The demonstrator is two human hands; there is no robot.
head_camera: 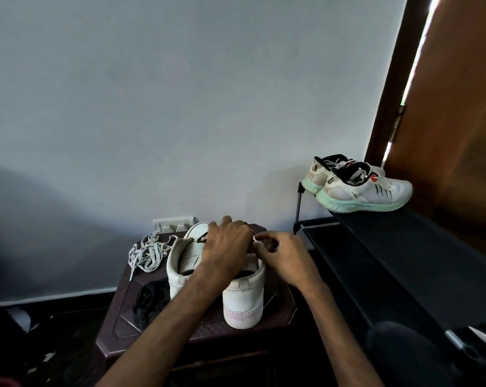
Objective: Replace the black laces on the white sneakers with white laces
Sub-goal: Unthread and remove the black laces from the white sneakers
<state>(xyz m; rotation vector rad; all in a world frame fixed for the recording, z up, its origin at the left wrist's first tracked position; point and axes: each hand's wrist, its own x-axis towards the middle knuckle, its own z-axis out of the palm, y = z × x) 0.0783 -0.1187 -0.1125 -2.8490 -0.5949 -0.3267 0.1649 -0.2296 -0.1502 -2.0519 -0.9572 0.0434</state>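
White sneakers (pixel 244 300) stood heels-near on the surface (pixel 205 329), eyelets within easy reach. Left hand (pixel 226 244) and right hand (pixel 283 255) curled over one shoe's lacing — what the fingers gripped was hidden.

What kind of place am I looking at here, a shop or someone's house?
Most likely a home, a corner by an entrance: a black shoe rack holding a pair of sneakers stands beside a wooden door, and a small brown table sits by a plain wall with a socket.

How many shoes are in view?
4. Two white leather sneakers side by side on the brown plastic table; two white mint-soled trainers atop the black rack. More could be hidden.
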